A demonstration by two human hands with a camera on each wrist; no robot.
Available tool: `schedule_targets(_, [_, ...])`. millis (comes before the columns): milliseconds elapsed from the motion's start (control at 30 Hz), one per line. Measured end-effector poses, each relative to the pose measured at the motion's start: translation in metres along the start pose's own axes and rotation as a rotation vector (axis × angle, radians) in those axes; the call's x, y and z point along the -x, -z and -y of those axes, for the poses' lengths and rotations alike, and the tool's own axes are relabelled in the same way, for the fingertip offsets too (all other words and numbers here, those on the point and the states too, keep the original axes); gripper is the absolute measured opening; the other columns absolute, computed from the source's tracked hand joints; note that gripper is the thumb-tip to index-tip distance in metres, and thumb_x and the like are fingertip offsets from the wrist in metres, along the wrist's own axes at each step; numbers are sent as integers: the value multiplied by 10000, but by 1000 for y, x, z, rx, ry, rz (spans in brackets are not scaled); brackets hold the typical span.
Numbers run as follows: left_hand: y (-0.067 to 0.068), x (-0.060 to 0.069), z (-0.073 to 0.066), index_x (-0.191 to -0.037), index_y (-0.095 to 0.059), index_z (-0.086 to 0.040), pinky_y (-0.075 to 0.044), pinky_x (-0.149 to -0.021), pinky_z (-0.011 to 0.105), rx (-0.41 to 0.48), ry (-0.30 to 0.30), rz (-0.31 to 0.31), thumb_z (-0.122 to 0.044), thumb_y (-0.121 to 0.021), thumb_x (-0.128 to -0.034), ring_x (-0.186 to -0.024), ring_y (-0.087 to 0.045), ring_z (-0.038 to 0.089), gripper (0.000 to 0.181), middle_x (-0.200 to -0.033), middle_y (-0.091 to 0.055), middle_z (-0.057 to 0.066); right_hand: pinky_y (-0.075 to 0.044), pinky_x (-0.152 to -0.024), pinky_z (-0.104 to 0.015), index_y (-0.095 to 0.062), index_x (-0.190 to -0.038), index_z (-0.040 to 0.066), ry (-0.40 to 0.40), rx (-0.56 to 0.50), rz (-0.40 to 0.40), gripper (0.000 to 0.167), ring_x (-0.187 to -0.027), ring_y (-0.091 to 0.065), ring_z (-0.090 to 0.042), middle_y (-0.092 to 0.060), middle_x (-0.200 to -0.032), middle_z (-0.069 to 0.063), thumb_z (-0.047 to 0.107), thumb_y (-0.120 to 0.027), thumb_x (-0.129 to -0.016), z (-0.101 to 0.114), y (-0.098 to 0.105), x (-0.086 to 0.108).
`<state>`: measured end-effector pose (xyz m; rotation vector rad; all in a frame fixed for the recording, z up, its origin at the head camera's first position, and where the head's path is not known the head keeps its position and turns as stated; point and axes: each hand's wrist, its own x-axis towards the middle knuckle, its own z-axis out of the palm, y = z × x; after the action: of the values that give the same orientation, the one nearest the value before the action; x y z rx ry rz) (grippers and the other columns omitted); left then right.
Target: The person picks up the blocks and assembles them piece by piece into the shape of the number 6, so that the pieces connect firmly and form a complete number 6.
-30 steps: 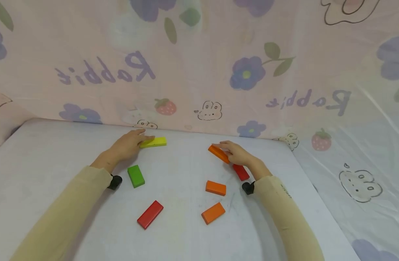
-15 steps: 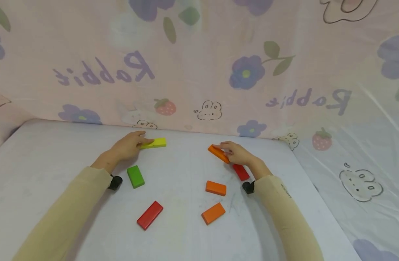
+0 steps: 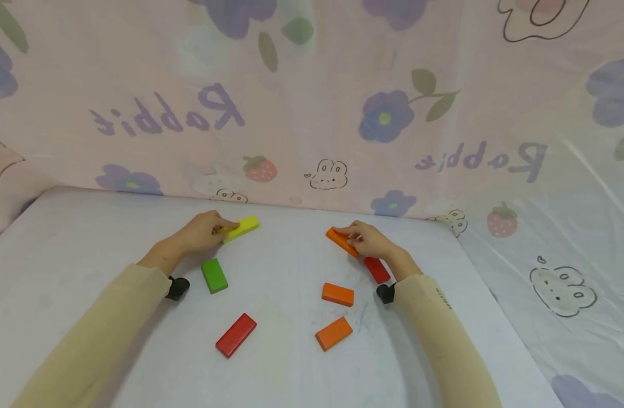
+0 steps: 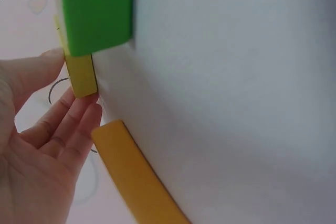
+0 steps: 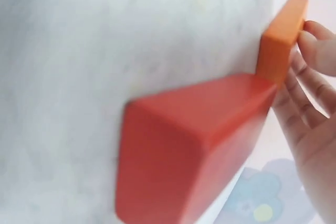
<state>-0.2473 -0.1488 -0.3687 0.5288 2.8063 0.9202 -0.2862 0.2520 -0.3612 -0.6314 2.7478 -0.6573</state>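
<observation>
Yellow block point(image 3: 247, 226)'s swung to point at 2 o'clock from the left hand point(image 3: 202, 231) pinching it, while the right hand point(image 3: 372, 239) pinches an orange block point(image 3: 339, 240) aimed at 10.

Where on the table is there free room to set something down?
Between the green block and the orange block across from it, the table is bare. Crowded: by the right hand, where a red block lies close to the held orange block.
</observation>
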Motion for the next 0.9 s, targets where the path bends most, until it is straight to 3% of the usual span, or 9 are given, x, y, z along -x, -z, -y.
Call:
schedule_targets(133, [0,6,-1,-1309,-583,-46,-365,-661,276,12,-9,31,-56,-583,-922,-814,-426,224,387,-895,-483,111,-503,-689,-262,-549,-1371,167,-50,-46,27,427,-996,-563,-266,-577,-1137,-127,121,-590,-948,-1,-3,-1])
schedule_targets(400, [0,15,-3,-1358,-538,-67,-417,-696,281,32,11,86,-119,-609,-921,-868,-475,247,446,-994,-520,148,-492,-686,-264,-549,-1373,197,-82,-57,36,459,-921,-578,-227,-615,-1110,-120,206,-642,-924,5,-6,-6])
schedule_targets(700, [-1,20,-6,-1320,-566,-31,-405,-692,266,54,-39,72,-170,-666,-895,-849,-482,222,458,-920,-532,108,-484,-728,-266,-530,-1387,164,-93,-75,41,496,-951,-586,-242,-633,-1084,-130,232,-657,-912,18,-5,-8])
schedule_targets(900, [-3,21,-9,-1321,-550,-7,-375,-676,268,55,-69,64,-173,-663,-898,-824,-454,209,468,-878,-500,94,-433,-727,-271,-549,-1373,207,-115,-73,19,505,-914,-565,-223,-648,-1017,-98,269,-684,-890,23,-6,-18])
